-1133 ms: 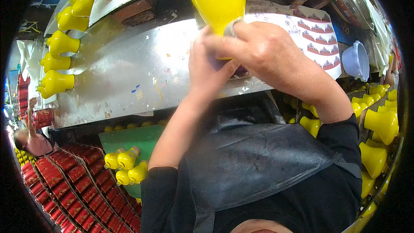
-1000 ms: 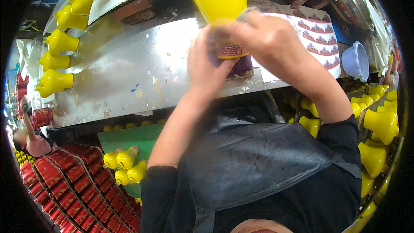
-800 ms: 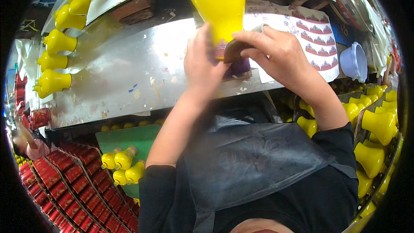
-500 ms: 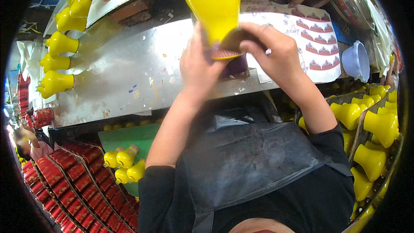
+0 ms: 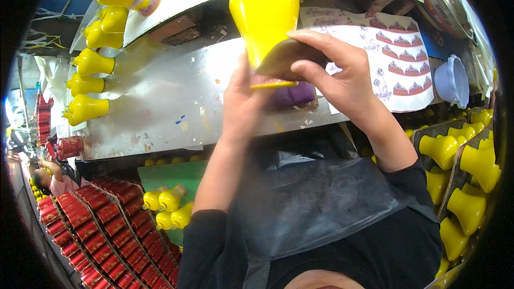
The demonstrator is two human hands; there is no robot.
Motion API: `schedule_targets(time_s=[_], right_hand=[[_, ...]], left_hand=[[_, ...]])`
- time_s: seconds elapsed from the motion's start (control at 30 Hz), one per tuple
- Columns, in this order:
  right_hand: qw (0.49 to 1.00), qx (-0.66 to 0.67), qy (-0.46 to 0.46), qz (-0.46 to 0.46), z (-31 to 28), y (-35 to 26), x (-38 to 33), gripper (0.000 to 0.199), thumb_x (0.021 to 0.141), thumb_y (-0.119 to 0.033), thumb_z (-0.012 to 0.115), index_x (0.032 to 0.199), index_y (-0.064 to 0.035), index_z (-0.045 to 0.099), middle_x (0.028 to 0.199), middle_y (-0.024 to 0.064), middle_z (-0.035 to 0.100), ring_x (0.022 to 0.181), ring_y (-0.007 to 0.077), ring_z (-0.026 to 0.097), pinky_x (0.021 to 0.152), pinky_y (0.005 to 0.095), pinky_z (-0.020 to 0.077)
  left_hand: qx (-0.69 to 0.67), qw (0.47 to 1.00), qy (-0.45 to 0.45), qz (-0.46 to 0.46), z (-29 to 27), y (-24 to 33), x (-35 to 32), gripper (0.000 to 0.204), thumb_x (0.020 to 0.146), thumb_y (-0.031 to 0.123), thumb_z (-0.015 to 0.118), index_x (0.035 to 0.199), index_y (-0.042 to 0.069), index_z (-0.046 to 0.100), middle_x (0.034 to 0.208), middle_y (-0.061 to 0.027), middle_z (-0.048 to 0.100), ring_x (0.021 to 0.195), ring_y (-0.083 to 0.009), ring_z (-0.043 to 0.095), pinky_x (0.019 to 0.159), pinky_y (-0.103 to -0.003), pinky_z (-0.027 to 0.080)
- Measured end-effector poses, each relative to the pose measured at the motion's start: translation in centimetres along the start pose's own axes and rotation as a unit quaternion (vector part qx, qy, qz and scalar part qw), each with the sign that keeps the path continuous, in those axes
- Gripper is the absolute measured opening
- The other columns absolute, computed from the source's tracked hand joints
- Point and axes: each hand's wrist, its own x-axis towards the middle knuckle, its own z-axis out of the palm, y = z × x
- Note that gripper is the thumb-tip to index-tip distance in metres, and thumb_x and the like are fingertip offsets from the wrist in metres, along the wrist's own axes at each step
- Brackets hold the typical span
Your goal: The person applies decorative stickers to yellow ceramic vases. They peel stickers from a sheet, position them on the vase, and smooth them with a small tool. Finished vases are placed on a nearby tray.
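A glossy yellow vase [image 5: 265, 13] lies with its rounded shoulder away from me and its flared foot toward me. My left hand [image 5: 241, 99] is closed round its narrow lower part on the left, blurred at the fingers. In my right hand [image 5: 345, 72] a thin, dark, bent scraper [image 5: 300, 58] is pinched between thumb and fingers and lies against the vase just above the foot. A reddish patterned band shows at the foot, partly covered by the scraper. Below the vase's foot sits a folded purple cloth [image 5: 294, 94].
A sheet of printed decals [image 5: 393, 61] lies right of my hands, with a pale blue tub [image 5: 452, 81] beyond. Yellow vases [image 5: 88, 108] line the metal table's [image 5: 144, 118] left end. Racks of yellow vases [image 5: 466, 211] stand at right, red cylinders [image 5: 101, 225] at lower left.
The view has shifted slightly, so the surroundings sit further right and lower. The scraper now slants across the vase's lower part, and more purple cloth shows. Both hands keep their hold.
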Motion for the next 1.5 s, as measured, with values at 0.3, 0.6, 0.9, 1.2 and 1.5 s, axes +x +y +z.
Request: schedule_targets(time_s=[0.3, 0.6, 0.9, 1.2, 1.5], right_hand=[[0.999, 0.026, 0.017, 0.032, 0.6, -0.5, 0.8, 0.036, 0.085, -0.009, 0.079, 0.120, -0.0065, 0.074, 0.102, 0.0164, 0.076, 0.089, 0.0274, 0.075, 0.080, 0.0333, 0.0582], [0.982, -0.109, -0.022, -0.149, 0.4, -2.5, -0.5, 0.035, 0.076, -0.007, 0.075, 0.109, -0.0172, 0.077, 0.084, 0.0057, 0.068, 0.066, 0.0227, 0.064, 0.059, 0.0350, 0.0526], [0.990, -0.090, 0.010, -0.110, 0.3, -2.4, -1.8, 0.038, 0.072, -0.003, 0.082, 0.108, -0.0151, 0.078, 0.088, 0.0045, 0.073, 0.068, 0.0205, 0.063, 0.059, 0.0318, 0.0500], [0.986, -0.019, 0.111, 0.126, 1.0, -1.9, -0.9, 0.029, 0.088, 0.002, 0.075, 0.117, -0.0019, 0.072, 0.105, 0.0106, 0.074, 0.094, 0.0184, 0.071, 0.084, 0.0294, 0.0580], [0.991, -0.065, 0.075, 0.095, 0.7, -2.2, -2.5, 0.033, 0.079, 0.004, 0.082, 0.110, -0.0047, 0.074, 0.101, 0.0112, 0.076, 0.090, 0.0248, 0.074, 0.077, 0.0302, 0.0571]], left_hand=[[-0.056, 0.998, 0.020, -0.012, 0.0, -0.2, -0.5, 0.069, 0.092, 0.024, 0.079, 0.150, 0.004, 0.046, 0.136, -0.0060, 0.062, 0.120, -0.0176, 0.063, 0.102, -0.036, 0.054], [-0.003, 0.999, 0.045, 0.000, 0.3, 0.6, -0.4, 0.071, 0.095, 0.008, 0.075, 0.156, 0.001, 0.039, 0.139, -0.0092, 0.062, 0.120, -0.0200, 0.064, 0.104, -0.035, 0.052], [0.004, 0.999, 0.039, 0.003, 0.5, 1.0, -0.4, 0.073, 0.093, 0.013, 0.077, 0.155, 0.000, 0.041, 0.142, -0.0105, 0.061, 0.125, -0.0217, 0.063, 0.108, -0.038, 0.051], [-0.059, 0.997, 0.041, -0.033, 0.4, 0.5, -0.7, 0.074, 0.093, 0.015, 0.078, 0.156, 0.003, 0.041, 0.142, -0.0089, 0.061, 0.124, -0.0204, 0.062, 0.107, -0.037, 0.052], [0.268, 0.952, 0.052, 0.138, -0.3, -0.5, -0.7, 0.068, 0.084, 0.002, 0.079, 0.147, 0.003, 0.055, 0.131, -0.0156, 0.065, 0.115, -0.0240, 0.067, 0.099, -0.036, 0.056]])
